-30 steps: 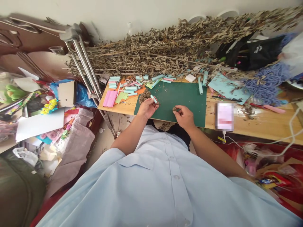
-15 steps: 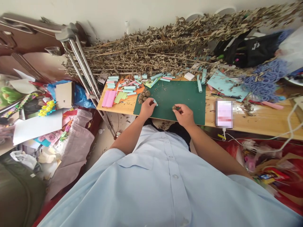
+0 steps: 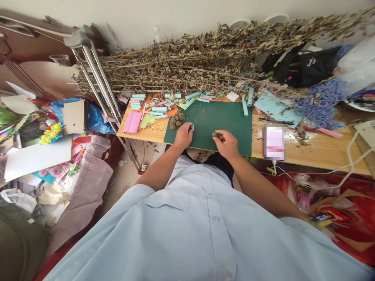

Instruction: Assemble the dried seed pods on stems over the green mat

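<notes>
Pale blue, the paper tube [image 3: 192,127] pokes out at about one o'clock of my left hand [image 3: 184,134], gripped in curled fingers, its visible end tipped up; its full axis is hidden. My right hand [image 3: 227,144] pinches a lump [image 3: 214,134], brown, crumbly and roundish, at its ten o'clock, between thumb and finger. Both hands sit over the green mat [image 3: 222,117], forearms slanting inward. More lumps [image 3: 177,119] lie at my left hand's eleven o'clock.

At centre, the left hand [image 3: 183,135] mostly hid what seemed a paper roll [image 3: 192,127]; right of centre, pixelation blurred the phone screen [image 3: 274,142].
</notes>
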Available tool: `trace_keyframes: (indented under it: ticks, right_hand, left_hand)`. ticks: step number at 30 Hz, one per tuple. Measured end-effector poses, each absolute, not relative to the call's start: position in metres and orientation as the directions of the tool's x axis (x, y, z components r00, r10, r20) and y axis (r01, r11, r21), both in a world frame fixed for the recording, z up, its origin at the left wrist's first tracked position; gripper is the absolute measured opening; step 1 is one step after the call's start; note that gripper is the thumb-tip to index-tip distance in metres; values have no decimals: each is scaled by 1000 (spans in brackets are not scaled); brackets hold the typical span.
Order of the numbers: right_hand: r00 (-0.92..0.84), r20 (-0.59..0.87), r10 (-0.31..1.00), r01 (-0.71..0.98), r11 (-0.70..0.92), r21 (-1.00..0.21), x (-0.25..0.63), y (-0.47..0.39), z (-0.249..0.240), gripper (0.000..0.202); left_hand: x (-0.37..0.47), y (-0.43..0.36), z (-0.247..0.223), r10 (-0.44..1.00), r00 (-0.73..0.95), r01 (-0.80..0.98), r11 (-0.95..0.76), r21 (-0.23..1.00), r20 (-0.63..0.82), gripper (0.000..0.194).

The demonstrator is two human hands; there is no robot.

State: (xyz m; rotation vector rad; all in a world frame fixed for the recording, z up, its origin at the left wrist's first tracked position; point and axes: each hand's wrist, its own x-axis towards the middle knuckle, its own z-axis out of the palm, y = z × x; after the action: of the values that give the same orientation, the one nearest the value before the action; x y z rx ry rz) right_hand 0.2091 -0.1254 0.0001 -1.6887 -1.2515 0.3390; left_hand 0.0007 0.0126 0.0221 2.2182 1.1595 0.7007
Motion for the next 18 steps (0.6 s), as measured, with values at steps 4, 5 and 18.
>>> trace_keyframes:
  ticks: [4,5,18]
  right_hand:
    - [434,303,849,571,1,-821,209,-126,3,30]
    - [437,297,849,568,-4,-823,209,-126,3,31]
    - [436,288,853,565,-10,-825,210,-124,3,32]
  left_hand:
    - [1,14,22,849,496,566,-477,672,184,21]
    - [1,14,23,851,494,566,-471,676,179,21]
    - [7,16,23,860,481,561,-452,694,171,31]
